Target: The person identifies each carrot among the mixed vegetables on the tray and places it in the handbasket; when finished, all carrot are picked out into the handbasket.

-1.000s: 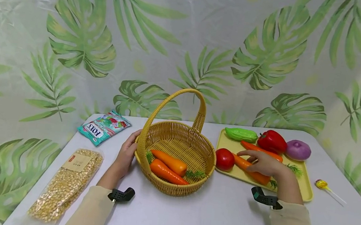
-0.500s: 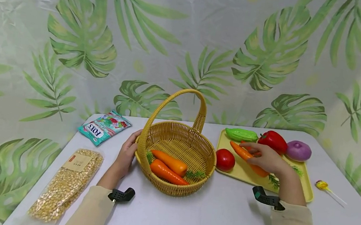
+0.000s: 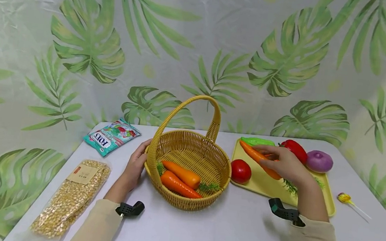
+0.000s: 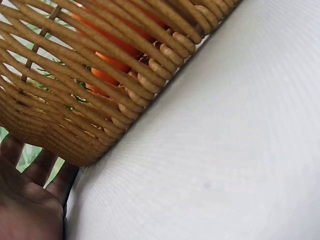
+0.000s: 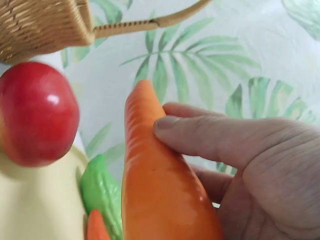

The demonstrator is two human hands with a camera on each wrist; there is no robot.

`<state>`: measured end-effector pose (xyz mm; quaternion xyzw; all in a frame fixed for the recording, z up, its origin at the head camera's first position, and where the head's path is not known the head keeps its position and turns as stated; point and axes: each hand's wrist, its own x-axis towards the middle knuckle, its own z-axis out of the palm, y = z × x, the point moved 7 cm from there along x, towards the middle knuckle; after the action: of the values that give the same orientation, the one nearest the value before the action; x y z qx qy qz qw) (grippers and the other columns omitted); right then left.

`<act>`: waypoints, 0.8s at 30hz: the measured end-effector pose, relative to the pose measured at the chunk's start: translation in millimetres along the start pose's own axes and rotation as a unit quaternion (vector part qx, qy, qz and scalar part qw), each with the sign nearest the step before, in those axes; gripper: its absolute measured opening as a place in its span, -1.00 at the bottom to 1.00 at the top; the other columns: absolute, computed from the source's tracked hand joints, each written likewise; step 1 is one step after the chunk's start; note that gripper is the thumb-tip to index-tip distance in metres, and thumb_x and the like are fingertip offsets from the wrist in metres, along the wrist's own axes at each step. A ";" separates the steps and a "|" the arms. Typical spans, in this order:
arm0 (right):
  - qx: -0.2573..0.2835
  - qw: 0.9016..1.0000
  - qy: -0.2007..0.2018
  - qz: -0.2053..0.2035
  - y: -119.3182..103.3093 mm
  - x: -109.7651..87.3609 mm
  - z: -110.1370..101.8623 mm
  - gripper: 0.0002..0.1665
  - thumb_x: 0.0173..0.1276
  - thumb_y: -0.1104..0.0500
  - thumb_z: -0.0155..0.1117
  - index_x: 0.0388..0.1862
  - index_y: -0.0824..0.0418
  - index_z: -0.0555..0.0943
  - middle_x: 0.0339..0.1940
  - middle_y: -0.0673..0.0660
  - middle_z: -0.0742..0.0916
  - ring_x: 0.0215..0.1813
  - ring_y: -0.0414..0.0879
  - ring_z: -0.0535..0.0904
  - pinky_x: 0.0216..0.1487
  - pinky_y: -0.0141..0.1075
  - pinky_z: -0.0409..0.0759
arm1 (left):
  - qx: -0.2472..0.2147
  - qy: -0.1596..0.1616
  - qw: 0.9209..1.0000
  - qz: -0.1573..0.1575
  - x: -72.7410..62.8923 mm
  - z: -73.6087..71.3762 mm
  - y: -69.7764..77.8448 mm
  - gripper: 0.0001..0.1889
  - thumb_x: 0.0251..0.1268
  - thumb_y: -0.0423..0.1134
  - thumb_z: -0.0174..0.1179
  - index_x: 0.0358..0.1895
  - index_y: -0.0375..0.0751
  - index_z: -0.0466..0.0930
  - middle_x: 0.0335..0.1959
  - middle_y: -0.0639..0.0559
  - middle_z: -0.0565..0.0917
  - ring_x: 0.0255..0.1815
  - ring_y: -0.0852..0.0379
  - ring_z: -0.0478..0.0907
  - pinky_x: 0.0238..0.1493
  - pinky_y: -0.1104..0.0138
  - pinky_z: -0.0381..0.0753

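Carrot [image 3: 255, 154] is up in R hand [image 3: 287, 163], pinched betw. thumb & fingers above the yellow tray [image 3: 262, 186]. Head view: long axis runs approx. 10–4 o'clock, tapered tip at 10, thick leafy end at 4. From it: green gourd [image 3: 257, 141] at 12 o'clock, red pepper [image 3: 296, 151] at 2, purple onion [image 3: 319, 161] at 3, round red veg [image 3: 241, 171] at 8. Wicker basket [image 3: 173, 198] at 9, w/ 2 other carrots [image 3: 181, 173] inside; L hand [image 3: 135, 166] rests fairly straight fingers on its side.

"FOX'S" on teal pkt [image 3: 111, 136], inverted; lbl [image 3: 82, 174] on kernel bag [image 3: 63, 205] illegible
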<state>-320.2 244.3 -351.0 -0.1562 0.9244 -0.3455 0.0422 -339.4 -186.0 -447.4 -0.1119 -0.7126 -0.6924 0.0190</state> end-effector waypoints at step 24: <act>0.090 0.992 -0.020 -0.082 -64.1 11.4 35.5 -0.55 0.42 0.05 0.28 0.28 -0.07 0.59 0.20 0.14 0.69 0.07 0.06 0.61 -0.12 -0.28 0.68 | 0.004 0.003 1.000 -0.003 -0.3 1.0 1.1 -0.45 0.48 -0.29 -0.20 0.50 0.11 0.25 0.52 0.17 0.32 0.51 0.18 0.22 0.46 0.30 0.24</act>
<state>-307.7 172.7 -335.8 -0.2335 0.8726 -0.4266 0.0460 -338.8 -185.0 -446.5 -0.1076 -0.7155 -0.6900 0.0193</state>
